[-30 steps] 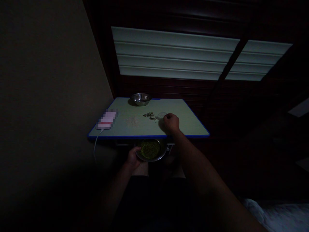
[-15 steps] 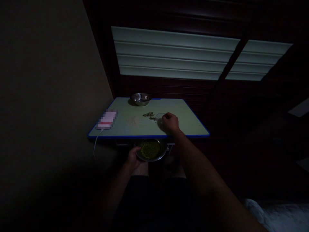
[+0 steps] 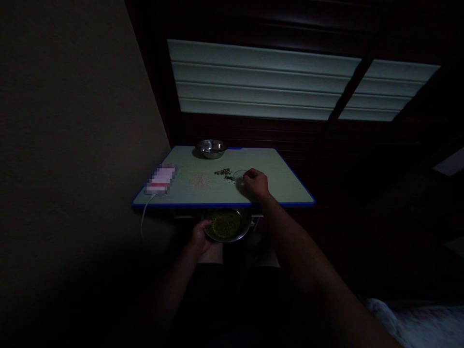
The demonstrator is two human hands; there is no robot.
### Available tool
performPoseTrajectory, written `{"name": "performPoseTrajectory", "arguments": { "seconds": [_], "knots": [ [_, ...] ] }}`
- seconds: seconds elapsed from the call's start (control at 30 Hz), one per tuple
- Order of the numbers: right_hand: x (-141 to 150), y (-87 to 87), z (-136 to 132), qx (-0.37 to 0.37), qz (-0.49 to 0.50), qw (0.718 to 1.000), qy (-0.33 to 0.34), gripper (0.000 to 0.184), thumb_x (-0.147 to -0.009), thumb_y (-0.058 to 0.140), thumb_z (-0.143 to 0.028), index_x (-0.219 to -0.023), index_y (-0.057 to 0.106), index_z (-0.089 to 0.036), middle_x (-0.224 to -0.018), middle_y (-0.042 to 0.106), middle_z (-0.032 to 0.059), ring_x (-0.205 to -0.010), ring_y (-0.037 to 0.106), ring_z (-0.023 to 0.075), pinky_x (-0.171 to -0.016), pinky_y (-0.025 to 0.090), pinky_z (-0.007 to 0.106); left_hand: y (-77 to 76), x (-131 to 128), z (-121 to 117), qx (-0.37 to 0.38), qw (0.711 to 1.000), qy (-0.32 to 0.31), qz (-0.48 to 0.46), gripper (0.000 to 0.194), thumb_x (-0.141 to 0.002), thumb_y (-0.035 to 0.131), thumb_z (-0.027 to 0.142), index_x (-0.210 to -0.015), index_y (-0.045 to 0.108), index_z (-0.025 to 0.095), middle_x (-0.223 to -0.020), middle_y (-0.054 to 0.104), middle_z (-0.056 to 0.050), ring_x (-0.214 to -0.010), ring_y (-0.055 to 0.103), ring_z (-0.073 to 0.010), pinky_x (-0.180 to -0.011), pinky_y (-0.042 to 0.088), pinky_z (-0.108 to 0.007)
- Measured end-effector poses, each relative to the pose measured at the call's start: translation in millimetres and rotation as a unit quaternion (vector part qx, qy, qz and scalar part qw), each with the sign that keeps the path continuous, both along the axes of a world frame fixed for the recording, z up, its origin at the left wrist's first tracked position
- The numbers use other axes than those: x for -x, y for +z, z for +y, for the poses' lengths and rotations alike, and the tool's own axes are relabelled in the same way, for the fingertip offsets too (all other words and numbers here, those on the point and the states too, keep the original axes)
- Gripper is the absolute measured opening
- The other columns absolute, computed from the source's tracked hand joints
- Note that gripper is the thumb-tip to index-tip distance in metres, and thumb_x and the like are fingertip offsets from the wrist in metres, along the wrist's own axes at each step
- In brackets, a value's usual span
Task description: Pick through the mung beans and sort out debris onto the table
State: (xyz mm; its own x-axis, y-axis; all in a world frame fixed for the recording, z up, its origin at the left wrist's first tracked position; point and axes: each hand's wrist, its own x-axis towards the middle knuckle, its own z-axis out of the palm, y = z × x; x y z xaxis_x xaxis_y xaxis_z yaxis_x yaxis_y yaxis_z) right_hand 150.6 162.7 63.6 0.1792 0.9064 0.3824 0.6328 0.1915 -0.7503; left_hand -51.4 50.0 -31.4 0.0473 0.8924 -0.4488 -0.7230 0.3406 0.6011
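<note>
The lower bowl [image 3: 239, 237], metal, contains green grains [image 3: 225, 225] and sits below the near edge of the tabletop [image 3: 281, 186]. The left hand [image 3: 200, 234] grips its left side, thumb over the rim. The clear dish [image 3: 239, 173] lies right of the tabletop's center; its contents are too dim to identify. The right hand [image 3: 258, 183] is at the dish's right side, fingers curled together; whether they pinch anything cannot be determined. Dark bits [image 3: 224, 171] lie left of the dish, and a pale patch [image 3: 199, 182] lies farther left. The upper bowl [image 3: 213, 153], metal, stands near the far edge, left of center. A pixelated item [image 3: 161, 179] with a white cable [image 3: 143, 220] occupies the near-left corner.
</note>
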Motion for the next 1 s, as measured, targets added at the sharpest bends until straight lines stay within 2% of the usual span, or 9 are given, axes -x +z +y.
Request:
{"name": "performPoseTrajectory", "arguments": {
  "seconds": [0.27, 0.5, 0.63, 0.8, 0.93, 1.0],
  "knots": [
    [0.8, -2.3, 2.3, 0.011, -0.007, 1.000, 0.018, 0.019, -0.077, 0.054, -0.029, -0.082, 0.071, -0.020, -0.082, 0.072, 0.0008, -0.077, 0.062, 0.0145, -0.073, 0.045, 0.025, -1.8, 0.9, 0.6, 0.003, 1.000, 0.000, -0.014, 0.041, -0.067, 0.056, 0.014, -0.107, 0.069, 0.010, -0.086, 0.077, -0.011, -0.082, 0.072, -0.0277, -0.081, 0.057, -0.044],
    [-0.1, -4.0, 3.1, -0.007, 0.000, 1.000, 0.011, 0.020, -0.076, 0.053, -0.029, -0.079, 0.069, -0.019, -0.077, 0.070, 0.0007, -0.074, 0.061, 0.0142, -0.071, 0.044, 0.025, 1.3, 0.6, -0.8, 0.006, 1.000, -0.009, -0.004, 0.035, -0.069, 0.056, 0.015, -0.101, 0.070, 0.010, -0.085, 0.077, -0.012, -0.081, 0.072, -0.0270, -0.080, 0.057, -0.043],
    [0.2, -3.4, 2.0, -0.011, -0.004, 1.000, 0.019, 0.019, -0.077, 0.053, -0.029, -0.079, 0.069, -0.019, -0.078, 0.070, 0.0011, -0.074, 0.061, 0.0138, -0.071, 0.044, 0.025, 0.7, 0.9, -0.8, 0.002, 1.000, -0.011, 0.003, 0.040, -0.068, 0.056, 0.016, -0.106, 0.070, 0.010, -0.086, 0.077, -0.012, -0.083, 0.072, -0.0289, -0.083, 0.056, -0.047],
    [1.1, 0.6, 0.3, 0.002, -0.018, 1.000, -0.003, 0.018, -0.076, 0.053, -0.028, -0.078, 0.069, -0.019, -0.077, 0.070, 0.0004, -0.074, 0.060, 0.0142, -0.072, 0.044, 0.025, -2.2, 0.9, 0.5, 0.000, 1.000, -0.011, -0.009, 0.042, -0.068, 0.057, 0.016, -0.107, 0.070, 0.011, -0.087, 0.077, -0.011, -0.085, 0.072, -0.0297, -0.085, 0.055, -0.049],
    [1.1, 1.1, 0.9, 0.004, 0.007, 1.000, -0.008, 0.018, -0.074, 0.053, -0.026, -0.077, 0.069, -0.018, -0.076, 0.070, 0.0010, -0.073, 0.060, 0.0152, -0.071, 0.044, 0.026, 0.5, -1.1, 0.4, -0.005, 1.000, -0.011, -0.028, 0.038, -0.066, 0.056, 0.015, -0.101, 0.072, 0.010, -0.084, 0.077, -0.012, -0.090, 0.072, -0.0309, -0.091, 0.053, -0.049],
    [0.8, 0.3, 1.6, 0.000, 0.020, 1.000, -0.017, 0.017, -0.073, 0.054, -0.026, -0.076, 0.069, -0.017, -0.075, 0.070, 0.0018, -0.072, 0.060, 0.0159, -0.070, 0.045, 0.027, 2.1, -1.9, 0.5, -0.002, 0.999, -0.030, -0.030, 0.038, -0.066, 0.056, 0.015, -0.100, 0.071, 0.010, -0.086, 0.077, -0.012, -0.095, 0.071, -0.0321, -0.092, 0.051, -0.051]
  ]
}}
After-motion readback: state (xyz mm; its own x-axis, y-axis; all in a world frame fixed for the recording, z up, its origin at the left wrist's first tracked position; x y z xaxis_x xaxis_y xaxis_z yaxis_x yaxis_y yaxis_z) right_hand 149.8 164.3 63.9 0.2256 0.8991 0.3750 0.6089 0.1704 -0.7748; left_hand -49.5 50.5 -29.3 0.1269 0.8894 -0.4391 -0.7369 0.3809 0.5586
